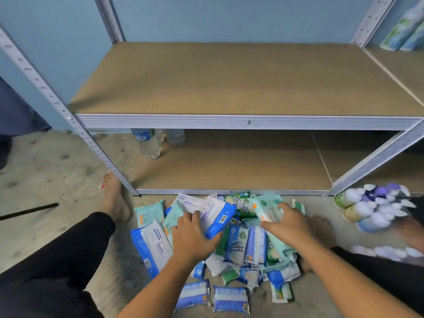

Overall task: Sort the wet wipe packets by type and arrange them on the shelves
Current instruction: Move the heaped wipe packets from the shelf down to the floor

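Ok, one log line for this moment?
stage: picking from pile | left hand: grips blue-white packet | right hand: grips pale-green packet | pile: on floor before shelf

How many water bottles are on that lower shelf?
2. The blue-labelled bottle stands at the left of the lower shelf; the plain bottle is just right of it, farther back. The upper shelf's front rail hides their tops and may hide others.
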The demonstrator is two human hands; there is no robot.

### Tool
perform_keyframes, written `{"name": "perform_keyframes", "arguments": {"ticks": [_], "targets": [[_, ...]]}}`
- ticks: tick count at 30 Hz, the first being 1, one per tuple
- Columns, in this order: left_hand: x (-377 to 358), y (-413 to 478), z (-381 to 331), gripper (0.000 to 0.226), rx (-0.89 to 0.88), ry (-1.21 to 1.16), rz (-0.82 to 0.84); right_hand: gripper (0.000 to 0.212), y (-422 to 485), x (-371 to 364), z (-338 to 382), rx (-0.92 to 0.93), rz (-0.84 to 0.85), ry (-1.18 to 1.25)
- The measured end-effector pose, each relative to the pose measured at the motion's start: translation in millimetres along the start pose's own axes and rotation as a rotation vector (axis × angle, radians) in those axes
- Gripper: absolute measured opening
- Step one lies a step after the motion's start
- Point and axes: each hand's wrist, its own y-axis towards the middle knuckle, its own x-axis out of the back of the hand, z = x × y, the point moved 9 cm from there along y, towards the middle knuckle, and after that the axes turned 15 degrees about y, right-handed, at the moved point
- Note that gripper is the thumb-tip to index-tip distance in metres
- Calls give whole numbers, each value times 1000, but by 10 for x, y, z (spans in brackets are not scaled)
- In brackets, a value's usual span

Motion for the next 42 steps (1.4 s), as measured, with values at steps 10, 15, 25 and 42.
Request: {"name": "perform_keyframes", "arguments": {"ticks": [10,15,25,42], "targets": [[-581,95,-379,98,26,61,36,93,233,-553,-415,-29,75,-246],[-698,118,-409,104,14,136,55,94,254,-606,-483,-18,75,-199],[-622,72,-299,93,-43,-6,40,97,208,-557,-509,9,70,-143],[-1003,-23,894,73,405,-405,295,96,240,-714,-356,6,43,-201]]}}
